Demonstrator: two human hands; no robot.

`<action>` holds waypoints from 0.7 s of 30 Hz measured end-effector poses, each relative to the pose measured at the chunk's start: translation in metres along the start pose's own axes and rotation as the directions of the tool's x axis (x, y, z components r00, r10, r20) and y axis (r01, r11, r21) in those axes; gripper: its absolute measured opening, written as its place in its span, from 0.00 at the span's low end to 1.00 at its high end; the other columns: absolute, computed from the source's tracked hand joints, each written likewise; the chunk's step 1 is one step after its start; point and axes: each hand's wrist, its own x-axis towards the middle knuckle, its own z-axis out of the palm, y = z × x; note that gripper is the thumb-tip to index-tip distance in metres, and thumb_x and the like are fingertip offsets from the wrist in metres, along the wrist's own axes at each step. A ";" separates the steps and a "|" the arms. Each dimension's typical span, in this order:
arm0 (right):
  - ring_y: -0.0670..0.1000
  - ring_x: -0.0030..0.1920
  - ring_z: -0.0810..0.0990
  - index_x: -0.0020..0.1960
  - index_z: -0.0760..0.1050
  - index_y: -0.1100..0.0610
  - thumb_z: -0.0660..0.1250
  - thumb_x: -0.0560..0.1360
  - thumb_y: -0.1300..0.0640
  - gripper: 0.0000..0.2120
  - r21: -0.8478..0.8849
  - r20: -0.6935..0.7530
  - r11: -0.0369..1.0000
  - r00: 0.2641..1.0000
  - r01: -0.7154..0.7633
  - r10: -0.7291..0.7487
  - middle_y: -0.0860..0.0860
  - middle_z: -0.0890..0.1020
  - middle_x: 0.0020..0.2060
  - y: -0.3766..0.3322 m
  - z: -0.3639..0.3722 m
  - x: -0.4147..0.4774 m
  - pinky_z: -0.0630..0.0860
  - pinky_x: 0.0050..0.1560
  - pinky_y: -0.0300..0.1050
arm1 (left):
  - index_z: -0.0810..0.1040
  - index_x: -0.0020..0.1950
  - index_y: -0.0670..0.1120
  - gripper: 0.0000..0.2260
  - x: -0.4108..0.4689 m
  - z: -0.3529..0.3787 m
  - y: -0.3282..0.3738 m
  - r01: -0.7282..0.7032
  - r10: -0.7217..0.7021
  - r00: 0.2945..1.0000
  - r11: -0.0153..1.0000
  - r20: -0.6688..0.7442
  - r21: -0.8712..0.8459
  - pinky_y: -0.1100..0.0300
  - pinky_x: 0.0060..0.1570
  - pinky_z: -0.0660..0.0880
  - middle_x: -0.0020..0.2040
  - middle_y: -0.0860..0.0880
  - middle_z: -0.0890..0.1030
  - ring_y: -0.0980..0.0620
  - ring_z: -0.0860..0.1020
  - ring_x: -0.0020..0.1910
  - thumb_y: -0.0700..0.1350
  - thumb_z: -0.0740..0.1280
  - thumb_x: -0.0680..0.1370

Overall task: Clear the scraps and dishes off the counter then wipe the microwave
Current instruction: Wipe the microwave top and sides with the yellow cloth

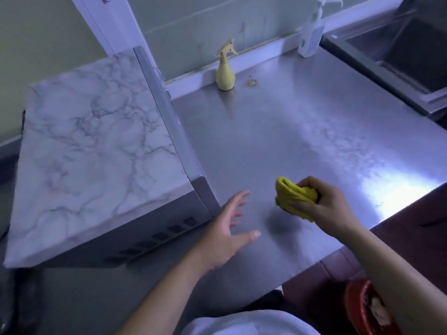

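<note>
The steel surface (pixel 290 131) runs across the middle of the frame, with a sink (pixel 399 52) at upper right and a pump bottle (pixel 312 32) against the back wall. A yellow spray bottle (pixel 225 73) stands at upper centre, with some rubber bands (pixel 252 81) just beside it. A red bin (pixel 367 308) shows at lower right.

The microwave (pixel 92 146), its top covered in a marble pattern, fills the left of the frame. It sits skewed: the edge nearest you slants from upper centre down to a corner at lower centre, and a vented side faces the bottom of the frame.

Your right hand (pixel 324 204) is curled round a bunched yellow cloth (pixel 295 197). Its shadow suggests you hold it a little above the surface. Your left hand (pixel 229 226) holds nothing, its fingers spread wide, close beside the microwave's near corner.

The clearing looks finished, so the wiping is the step in hand. The microwave lies to the left of both hands, and the cloth is in the farther one, with your empty left hand between them. You likely need to carry the cloth leftward past that hand, which is well placed to steady the corner.
</note>
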 end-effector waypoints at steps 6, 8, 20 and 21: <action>0.43 0.28 0.68 0.37 0.76 0.49 0.82 0.65 0.49 0.15 -0.220 -0.062 0.975 0.998 -0.027 0.014 0.43 0.72 0.26 -0.048 0.071 -0.090 0.66 0.32 0.44 | 0.62 0.73 0.70 0.35 -0.048 -0.050 0.010 -0.286 0.255 0.922 0.956 0.291 0.068 0.66 0.71 0.64 0.74 0.63 0.65 0.66 0.64 0.72 0.48 0.76 0.74; 0.45 0.28 0.67 0.37 0.76 0.56 0.80 0.63 0.42 0.20 -0.207 -0.107 0.978 0.994 -0.023 0.001 0.45 0.71 0.26 -0.067 0.108 -0.118 0.65 0.32 0.45 | 0.66 0.70 0.71 0.31 -0.070 -0.068 0.002 -0.364 0.301 0.880 0.924 0.367 0.116 0.60 0.68 0.69 0.69 0.63 0.70 0.65 0.69 0.68 0.48 0.75 0.75; 0.50 0.24 0.73 0.36 0.72 0.63 0.59 0.69 0.24 0.38 0.651 -0.037 0.753 0.988 -0.090 0.150 0.55 0.75 0.27 -0.124 0.203 -0.234 0.70 0.25 0.38 | 0.80 0.48 0.52 0.10 -0.164 -0.125 -0.014 -0.431 0.440 0.788 0.894 0.431 -0.124 0.46 0.47 0.80 0.43 0.52 0.80 0.54 0.80 0.45 0.42 0.76 0.71; 0.52 0.29 0.78 0.41 0.74 0.63 0.60 0.69 0.24 0.39 0.710 0.054 0.694 0.992 -0.120 0.116 0.55 0.80 0.32 -0.124 0.197 -0.241 0.74 0.28 0.40 | 0.80 0.48 0.53 0.09 -0.166 -0.127 -0.009 -0.423 0.450 0.779 0.891 0.437 -0.163 0.50 0.45 0.80 0.43 0.51 0.80 0.53 0.80 0.45 0.43 0.76 0.72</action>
